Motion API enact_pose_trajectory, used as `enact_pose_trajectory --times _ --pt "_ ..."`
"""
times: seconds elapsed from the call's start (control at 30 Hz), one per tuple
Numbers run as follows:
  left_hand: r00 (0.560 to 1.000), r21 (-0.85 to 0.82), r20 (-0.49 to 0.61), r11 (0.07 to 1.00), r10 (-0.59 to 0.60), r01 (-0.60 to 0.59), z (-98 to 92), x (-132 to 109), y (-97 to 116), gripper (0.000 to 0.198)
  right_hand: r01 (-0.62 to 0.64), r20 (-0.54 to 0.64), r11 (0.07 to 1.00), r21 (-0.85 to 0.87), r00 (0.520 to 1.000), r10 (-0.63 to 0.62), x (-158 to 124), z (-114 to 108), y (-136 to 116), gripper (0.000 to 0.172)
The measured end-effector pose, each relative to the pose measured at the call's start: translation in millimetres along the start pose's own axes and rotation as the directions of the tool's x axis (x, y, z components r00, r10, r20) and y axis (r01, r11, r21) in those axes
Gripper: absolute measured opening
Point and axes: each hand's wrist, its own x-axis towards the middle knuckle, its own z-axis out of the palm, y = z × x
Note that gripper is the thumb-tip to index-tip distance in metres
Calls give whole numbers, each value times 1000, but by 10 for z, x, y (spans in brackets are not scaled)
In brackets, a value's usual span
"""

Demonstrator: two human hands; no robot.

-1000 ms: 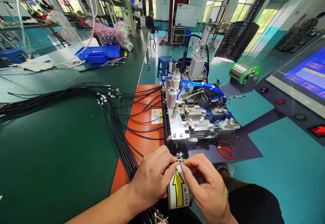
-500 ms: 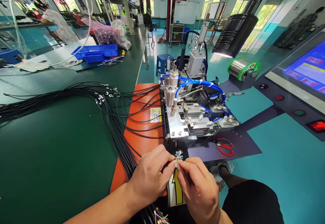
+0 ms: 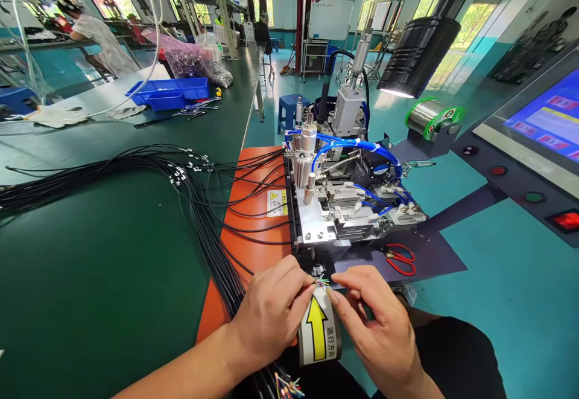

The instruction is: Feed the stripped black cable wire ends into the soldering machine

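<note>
My left hand (image 3: pixel 274 305) pinches a cable near its stripped end, and thin coloured wires (image 3: pixel 322 282) fan out from the fingertips. To the right of those wires is my right hand (image 3: pixel 382 323), with thumb and forefinger apart and nothing visible between them. Below the fingertips a rounded white part with a yellow arrow label (image 3: pixel 318 334) shows. Beside my left wrist runs a bundle of black cables (image 3: pixel 210 245). More bared coloured wire ends (image 3: pixel 288 387) stick out under my left forearm. Just beyond both hands stands a metal machine with blue air hoses (image 3: pixel 312 221).
An orange plate (image 3: pixel 253 206) with cables across it adjoins the green bench (image 3: pixel 99 278). Red-handled scissors (image 3: pixel 401 260) lie right of the machine. A lamp (image 3: pixel 418 55), a solder spool (image 3: pixel 429 119) and a control panel (image 3: pixel 525 175) are on the right. Blue trays (image 3: pixel 172 93) sit at the back left.
My right hand has parted from the wire ends and moved right, its thumb and forefinger spreading. The coloured wires and arrow label show more fully. My left hand stays nearly in place.
</note>
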Motion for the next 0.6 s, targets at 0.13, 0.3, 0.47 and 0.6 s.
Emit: enact_pose_trajectory --times 0.13,0.3,0.47,0.6 --pt "1000 12 14 1000 8 -9 3 -4 -3 16 -3 14 1000 24 1000 2 -14 21 -12 20" --pt "1000 25 30 1000 2 -3 5 -3 3 18 -4 33 998 57 999 2 -2 36 -28 19" --pt "1000 32 25 999 8 -9 9 3 7 18 64 29 998 24 998 -64 12 48 -35 21" --pt "999 37 31 999 19 -20 11 -1 3 18 104 30 995 -1 994 -103 15 52 -30 22"
